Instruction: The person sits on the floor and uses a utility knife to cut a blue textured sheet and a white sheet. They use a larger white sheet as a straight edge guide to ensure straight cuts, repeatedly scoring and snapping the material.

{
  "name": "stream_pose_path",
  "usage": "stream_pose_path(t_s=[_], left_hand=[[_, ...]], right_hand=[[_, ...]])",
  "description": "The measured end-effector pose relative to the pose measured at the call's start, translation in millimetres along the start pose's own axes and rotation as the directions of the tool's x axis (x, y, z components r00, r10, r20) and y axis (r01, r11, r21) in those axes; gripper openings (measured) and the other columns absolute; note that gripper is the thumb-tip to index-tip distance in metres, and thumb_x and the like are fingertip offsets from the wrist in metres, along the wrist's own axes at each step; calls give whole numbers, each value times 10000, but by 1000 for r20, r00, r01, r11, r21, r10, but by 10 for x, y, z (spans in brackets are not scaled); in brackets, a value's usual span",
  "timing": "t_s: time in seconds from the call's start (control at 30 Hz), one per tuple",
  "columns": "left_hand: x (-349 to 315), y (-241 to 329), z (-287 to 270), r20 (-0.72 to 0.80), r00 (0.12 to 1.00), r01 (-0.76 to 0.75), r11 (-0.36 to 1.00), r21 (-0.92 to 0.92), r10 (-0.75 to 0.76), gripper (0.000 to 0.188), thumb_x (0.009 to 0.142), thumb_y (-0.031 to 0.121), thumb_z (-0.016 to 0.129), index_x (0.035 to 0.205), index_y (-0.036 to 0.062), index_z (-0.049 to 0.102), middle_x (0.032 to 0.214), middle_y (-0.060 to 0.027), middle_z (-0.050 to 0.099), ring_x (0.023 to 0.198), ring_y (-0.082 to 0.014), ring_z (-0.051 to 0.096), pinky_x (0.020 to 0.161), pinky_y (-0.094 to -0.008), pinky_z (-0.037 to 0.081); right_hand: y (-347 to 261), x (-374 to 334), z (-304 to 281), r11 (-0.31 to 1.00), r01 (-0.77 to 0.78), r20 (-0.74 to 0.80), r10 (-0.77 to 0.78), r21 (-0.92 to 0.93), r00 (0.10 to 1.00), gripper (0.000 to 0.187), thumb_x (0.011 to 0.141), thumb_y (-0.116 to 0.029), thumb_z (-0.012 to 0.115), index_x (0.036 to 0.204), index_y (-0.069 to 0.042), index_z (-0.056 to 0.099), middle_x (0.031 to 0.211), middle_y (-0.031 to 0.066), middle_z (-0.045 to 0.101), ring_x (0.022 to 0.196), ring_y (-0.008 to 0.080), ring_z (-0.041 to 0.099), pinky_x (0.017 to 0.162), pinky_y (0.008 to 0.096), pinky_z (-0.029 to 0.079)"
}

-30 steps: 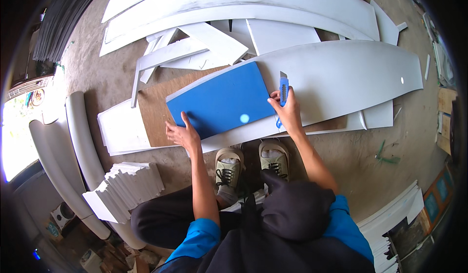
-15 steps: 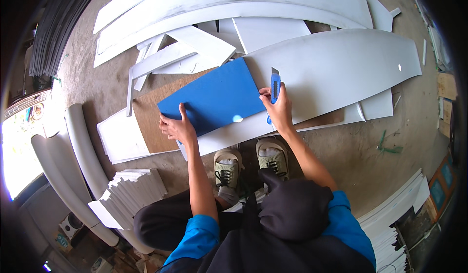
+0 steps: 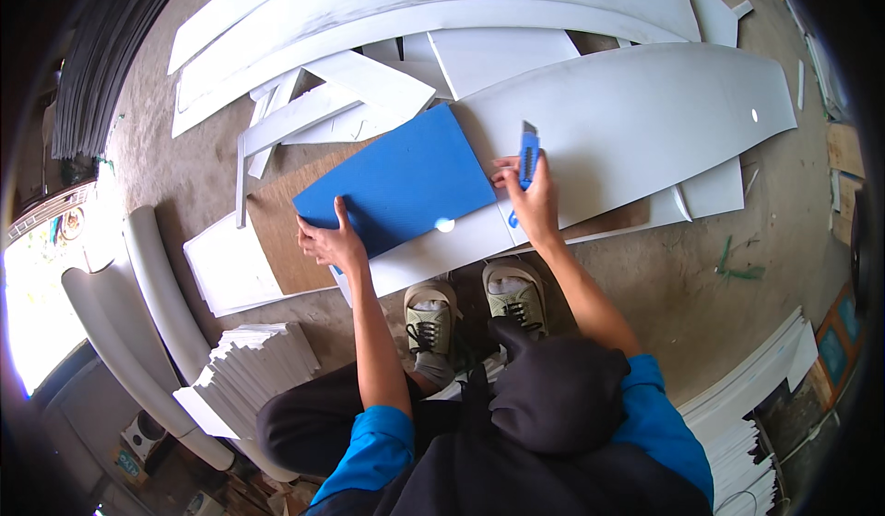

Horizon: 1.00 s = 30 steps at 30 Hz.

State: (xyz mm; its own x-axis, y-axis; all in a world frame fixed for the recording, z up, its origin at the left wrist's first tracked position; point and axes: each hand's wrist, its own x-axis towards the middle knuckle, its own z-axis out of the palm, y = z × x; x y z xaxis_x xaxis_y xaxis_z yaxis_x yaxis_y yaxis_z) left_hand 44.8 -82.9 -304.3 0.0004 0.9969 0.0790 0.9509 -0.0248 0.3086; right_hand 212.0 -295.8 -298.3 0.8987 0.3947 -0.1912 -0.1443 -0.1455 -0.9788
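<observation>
A rectangular blue board [image 3: 401, 180] lies at a slant over a brown wooden board [image 3: 277, 240] and a white sheet [image 3: 415, 256]. Its left end is gripped by my left hand [image 3: 334, 240], thumb on the top face and fingers around the edge. Just beyond the board's right edge, my right hand [image 3: 535, 198] holds a blue utility knife [image 3: 528, 158] upright, blade out and pointing away from me. The index finger of that hand is stretched toward the board. Below this hand the blue lower end of the knife shows.
A large curved white sheet [image 3: 664, 101] spreads to the right. Long white panels [image 3: 415, 9] and offcuts lie at the far side. Stacked white strips [image 3: 253, 369] stand near my left knee, beside rolled sheets [image 3: 166, 286]. More white strips [image 3: 737, 433] lie at lower right.
My right hand with the knife has shifted slightly to the right, and its fingers have loosened from the blue board's edge. The left hand keeps its grip. The view has shifted a little.
</observation>
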Motion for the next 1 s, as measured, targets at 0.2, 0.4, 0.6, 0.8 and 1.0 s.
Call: stream_pose_path(t_s=[0.2, 0.4, 0.6, 0.8, 1.0], left_hand=[[72, -172, -7, -52, 991, -124, 991, -47, 122, 827, 683, 575, 643, 1257, 38, 388, 1165, -196, 391, 1101, -357, 386, 884, -508, 339], [121, -205, -35, -72, 980, -194, 973, -127, 186, 797, 666, 528, 689, 1205, 1, 432, 1120, -191, 415, 1049, -352, 423, 869, -461, 370], [118, -197, -37, -73, 982, -182, 976, -123, 174, 799, 662, 531, 693, 1203, 3, 433, 1123, -184, 425, 1042, -351, 429, 872, -464, 367], [131, -183, -29, -94, 977, -203, 967, -151, 190, 795, 654, 521, 704, 1197, 5, 439, 1123, -179, 430, 1036, -347, 435, 873, -457, 367], [145, -238, 2, -131, 971, -222, 955, -194, 199, 782, 644, 507, 719, 1177, -2, 456, 1099, -176, 436, 1027, -338, 439, 871, -452, 368]], right_hand=[[-28, -81, -140, 994, 20, 112, -8, -112, 994, 251, 773, 17, 589, 922, 12, 386, 789, 116, 641, 700, 186, 641, 618, 290, 509], [-15, -161, -76, 981, 84, 122, -63, -173, 991, 296, 738, 26, 624, 929, 4, 398, 788, 112, 633, 720, 214, 642, 636, 305, 506], [8, -172, -68, 986, 68, 99, -53, -155, 994, 294, 734, 23, 636, 936, 1, 424, 800, 104, 639, 731, 175, 636, 664, 281, 509], [1, -180, -61, 982, 74, 85, -60, -176, 995, 283, 736, 15, 637, 927, 2, 429, 793, 100, 638, 721, 170, 635, 659, 281, 509], [4, -177, -60, 984, 77, 94, -62, -163, 994, 291, 736, 20, 632, 935, 4, 421, 791, 94, 638, 711, 171, 636, 649, 279, 509]])
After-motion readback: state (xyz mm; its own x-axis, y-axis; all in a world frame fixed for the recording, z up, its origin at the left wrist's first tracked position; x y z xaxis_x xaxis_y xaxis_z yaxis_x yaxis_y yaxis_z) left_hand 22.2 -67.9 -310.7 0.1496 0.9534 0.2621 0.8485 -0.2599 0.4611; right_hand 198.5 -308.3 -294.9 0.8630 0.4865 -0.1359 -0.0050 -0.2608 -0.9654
